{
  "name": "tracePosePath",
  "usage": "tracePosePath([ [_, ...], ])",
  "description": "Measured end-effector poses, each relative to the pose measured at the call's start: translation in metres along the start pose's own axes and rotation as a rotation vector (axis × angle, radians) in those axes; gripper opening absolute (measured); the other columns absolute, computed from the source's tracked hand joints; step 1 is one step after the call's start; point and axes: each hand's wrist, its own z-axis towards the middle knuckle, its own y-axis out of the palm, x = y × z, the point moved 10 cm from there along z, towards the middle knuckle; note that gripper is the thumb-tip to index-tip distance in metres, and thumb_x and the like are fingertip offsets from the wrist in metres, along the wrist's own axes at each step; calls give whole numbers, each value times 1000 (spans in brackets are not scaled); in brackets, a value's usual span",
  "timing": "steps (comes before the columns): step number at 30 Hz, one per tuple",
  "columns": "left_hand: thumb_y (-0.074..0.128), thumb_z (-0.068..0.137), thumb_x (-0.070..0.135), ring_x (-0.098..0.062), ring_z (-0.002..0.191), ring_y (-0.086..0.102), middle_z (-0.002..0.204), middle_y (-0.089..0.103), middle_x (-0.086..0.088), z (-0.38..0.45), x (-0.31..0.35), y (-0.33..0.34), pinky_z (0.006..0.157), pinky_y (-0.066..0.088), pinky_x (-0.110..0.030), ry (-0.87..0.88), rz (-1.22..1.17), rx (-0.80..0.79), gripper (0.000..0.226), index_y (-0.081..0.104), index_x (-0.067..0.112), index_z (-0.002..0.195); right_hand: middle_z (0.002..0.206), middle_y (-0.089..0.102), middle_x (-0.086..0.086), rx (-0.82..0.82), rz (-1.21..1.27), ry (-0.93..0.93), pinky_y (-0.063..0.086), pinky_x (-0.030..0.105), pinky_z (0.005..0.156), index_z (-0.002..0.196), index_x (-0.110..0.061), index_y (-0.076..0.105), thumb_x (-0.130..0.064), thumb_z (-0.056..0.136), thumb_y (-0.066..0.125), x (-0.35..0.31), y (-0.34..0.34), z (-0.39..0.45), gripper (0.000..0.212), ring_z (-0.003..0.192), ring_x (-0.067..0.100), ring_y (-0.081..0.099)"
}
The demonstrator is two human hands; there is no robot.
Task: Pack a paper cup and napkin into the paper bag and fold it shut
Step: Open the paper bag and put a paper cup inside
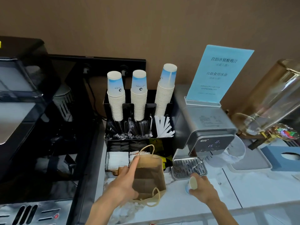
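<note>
A brown paper bag (150,174) with twisted paper handles stands on the marble counter, its mouth open toward me. My left hand (125,181) holds the bag's left side, with the index finger stretched up along its edge. My right hand (201,186) grips a white and blue paper cup (191,185), tilted with its rim facing me, a short way to the right of the bag. White napkins (117,160) lie in the black organizer's front compartment, just behind the bag on its left.
The black organizer (113,101) holds three upside-down cup stacks (138,98), stirrers and straws. A water dispenser (209,137) with drip tray (188,166) stands right of the bag. A coffee machine (24,103) fills the left; a blue sign (217,73), glass jar and blue tissue box (284,158) stand at right.
</note>
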Motion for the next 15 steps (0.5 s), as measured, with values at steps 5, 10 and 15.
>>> tracePosePath([
  [5, 74, 83, 8, -9, 84, 54, 134, 31, 3, 4, 1, 1, 74, 54, -28, 3, 4, -32, 127, -24, 59, 146, 108, 68, -3, 13, 548, -288, 57, 27, 78, 115, -38, 59, -25, 74, 81, -54, -82, -48, 49, 97, 21, 66],
  [10, 73, 84, 6, -17, 103, 49, 147, 26, -1, 2, 6, 0, 81, 45, -26, -15, -29, -68, 124, -21, 57, 148, 116, 60, -20, -23, 472, -654, 57, 25, 80, 118, -44, 53, -30, 69, 76, -160, -121, -117, 56, 104, 6, 64],
  [15, 75, 83, 10, -25, 127, 51, 156, 23, -3, -2, 7, -1, 96, 51, -32, -38, -59, -100, 124, -19, 58, 148, 127, 44, -9, -35, -300, -911, 53, 38, 82, 120, -44, 44, -31, 68, 67, -240, -66, -127, 58, 112, 20, 53],
])
